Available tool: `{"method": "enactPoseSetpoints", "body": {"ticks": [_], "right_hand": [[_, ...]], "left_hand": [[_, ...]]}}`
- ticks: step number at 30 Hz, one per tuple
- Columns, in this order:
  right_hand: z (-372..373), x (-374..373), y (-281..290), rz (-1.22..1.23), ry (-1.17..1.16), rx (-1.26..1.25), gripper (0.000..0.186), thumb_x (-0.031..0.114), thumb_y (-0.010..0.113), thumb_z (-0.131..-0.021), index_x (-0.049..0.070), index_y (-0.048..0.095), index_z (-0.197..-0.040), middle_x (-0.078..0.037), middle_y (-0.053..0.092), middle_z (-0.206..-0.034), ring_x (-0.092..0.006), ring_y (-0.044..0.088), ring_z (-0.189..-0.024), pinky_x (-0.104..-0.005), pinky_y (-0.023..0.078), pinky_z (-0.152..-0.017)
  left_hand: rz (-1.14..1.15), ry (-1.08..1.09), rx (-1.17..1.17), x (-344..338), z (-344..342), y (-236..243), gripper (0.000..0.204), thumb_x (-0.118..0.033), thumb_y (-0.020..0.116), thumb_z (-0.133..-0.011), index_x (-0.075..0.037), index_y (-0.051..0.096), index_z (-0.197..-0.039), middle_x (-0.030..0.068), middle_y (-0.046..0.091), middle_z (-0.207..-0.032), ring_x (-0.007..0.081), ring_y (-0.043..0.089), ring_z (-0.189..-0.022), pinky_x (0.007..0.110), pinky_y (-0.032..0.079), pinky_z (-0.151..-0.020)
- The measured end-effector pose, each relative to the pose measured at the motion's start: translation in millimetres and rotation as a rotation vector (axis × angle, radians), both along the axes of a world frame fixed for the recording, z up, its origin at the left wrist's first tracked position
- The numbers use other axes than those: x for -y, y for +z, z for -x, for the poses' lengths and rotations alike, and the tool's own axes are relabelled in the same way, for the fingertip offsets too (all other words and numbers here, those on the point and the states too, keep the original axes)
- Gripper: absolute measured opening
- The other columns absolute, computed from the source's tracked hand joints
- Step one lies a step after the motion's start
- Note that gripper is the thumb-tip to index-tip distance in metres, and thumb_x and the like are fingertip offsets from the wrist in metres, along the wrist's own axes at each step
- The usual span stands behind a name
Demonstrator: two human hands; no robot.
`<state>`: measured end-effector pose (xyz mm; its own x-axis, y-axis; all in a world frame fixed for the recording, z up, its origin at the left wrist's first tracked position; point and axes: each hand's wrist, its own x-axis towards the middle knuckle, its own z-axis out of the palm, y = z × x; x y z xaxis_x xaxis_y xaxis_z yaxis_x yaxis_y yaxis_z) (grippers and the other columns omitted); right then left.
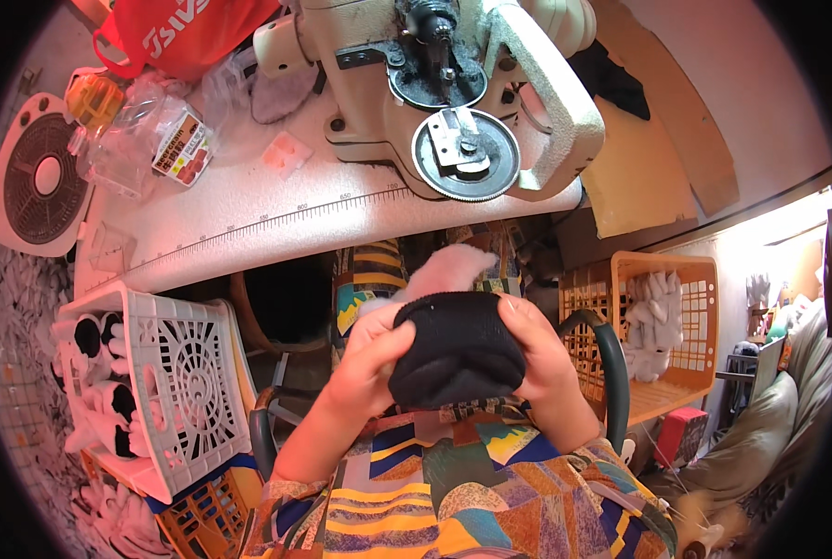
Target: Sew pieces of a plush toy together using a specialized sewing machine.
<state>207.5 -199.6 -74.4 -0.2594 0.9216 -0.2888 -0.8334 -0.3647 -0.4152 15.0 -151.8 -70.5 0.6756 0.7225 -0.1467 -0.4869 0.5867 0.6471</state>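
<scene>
My left hand point(375, 354) and right hand point(535, 347) were closed on the side edges of the black knit piece point(458, 352), near of the table point(239, 219) — I judged it light, soft, best gripped there.

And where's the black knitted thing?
The black knitted thing is mid-picture in the head view, held between the left hand and the right hand, below the machine.

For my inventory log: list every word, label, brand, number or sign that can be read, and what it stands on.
Wording, numbers and brands are located here, not copied.
Red bag: large white lettering, partly readable.
Black, white and yellow label on clear packaging: larger print readable, smallest too small.
White table: dark ruler scale along the front edge; some numbers readable, leftmost too small.
Black fabric piece: no text visible.
</scene>
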Motion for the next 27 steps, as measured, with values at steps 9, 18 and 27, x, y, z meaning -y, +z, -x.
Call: {"method": "enactPoseSetpoints", "body": {"ticks": [9,18,27], "right_hand": [[4.5,5.1,-17.3,-0.569,-0.731,1.468,0.028,-0.008,0.064,-0.056,0.005,0.054,-0.078,-0.007,0.050,-0.075,-0.0172,0.051,-0.068,-0.0277,0.041,-0.061],[17.0,9.9,-12.3,-0.459,-0.447,1.143,0.023,-0.006,0.060,-0.070,0.003,0.052,-0.090,-0.005,0.050,-0.089,-0.0137,0.052,-0.084,-0.0240,0.044,-0.076],[8.6,5.6,2.3,-0.701,0.174,1.358,0.039,0.031,0.061,-0.091,0.000,0.057,-0.115,-0.009,0.061,-0.097,-0.0183,0.061,-0.090,-0.0303,0.051,-0.078]], "left_hand": [[-1.792,0.722,-0.994,-0.1,-0.9,-1.3,0.045,-0.011,0.070,-0.044,-0.001,0.063,-0.087,0.0071,0.052,-0.065,0.0226,0.054,-0.052,0.033,0.041,-0.046],[-0.870,0.121,-0.788,11.0,-11.8,-24.6,0.037,-0.023,0.079,-0.072,0.000,0.056,-0.089,0.0111,0.055,-0.080,0.0204,0.053,-0.069,0.033,0.046,-0.065],[-0.475,0.034,-0.375,21.1,-10.7,-5.9,0.025,-0.012,0.077,-0.076,-0.002,0.054,-0.079,0.0008,0.056,-0.072,0.0070,0.052,-0.065,0.026,0.042,-0.057]]}}
